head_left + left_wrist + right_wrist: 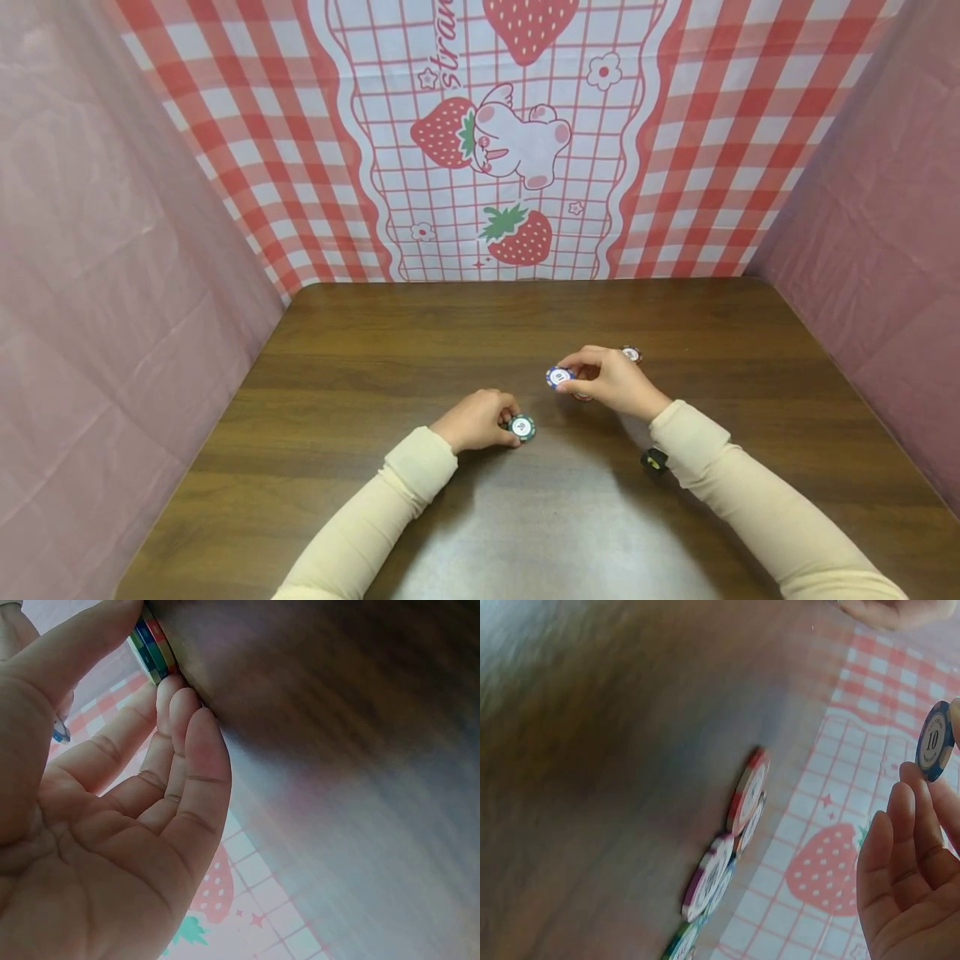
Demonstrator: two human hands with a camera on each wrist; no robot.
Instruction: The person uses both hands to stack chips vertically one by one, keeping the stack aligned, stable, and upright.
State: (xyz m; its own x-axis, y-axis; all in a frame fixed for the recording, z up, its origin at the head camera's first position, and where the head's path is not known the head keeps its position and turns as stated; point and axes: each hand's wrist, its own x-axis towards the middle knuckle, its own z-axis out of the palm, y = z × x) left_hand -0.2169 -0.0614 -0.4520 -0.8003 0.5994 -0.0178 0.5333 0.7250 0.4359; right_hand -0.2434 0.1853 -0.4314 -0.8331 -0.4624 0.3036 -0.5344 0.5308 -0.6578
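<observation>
My right hand (pixel 621 383) pinches a blue poker chip (pixel 559 377) by its edge, raised over the table. In the right wrist view the chip's white centre reads 10. To the left and nearer to me, my left hand (pixel 478 420) holds a short stack of poker chips (pixel 521 427) between thumb and fingers, low at the table top. The stack's top chip is green with a white centre; green, blue and red edges show in the left wrist view. Beneath the right hand lies a red chip (pixel 748 791), mostly hidden by it in the head view.
More loose chips lie beyond the right hand, among them a purple-edged chip (pixel 708 877) and a green-edged chip (pixel 681 942). A small black object (pixel 655 461) shows beside the right cuff. The brown table (pixel 360 333) ends at a strawberry-print cloth (pixel 517 167), with pink cloth at both sides.
</observation>
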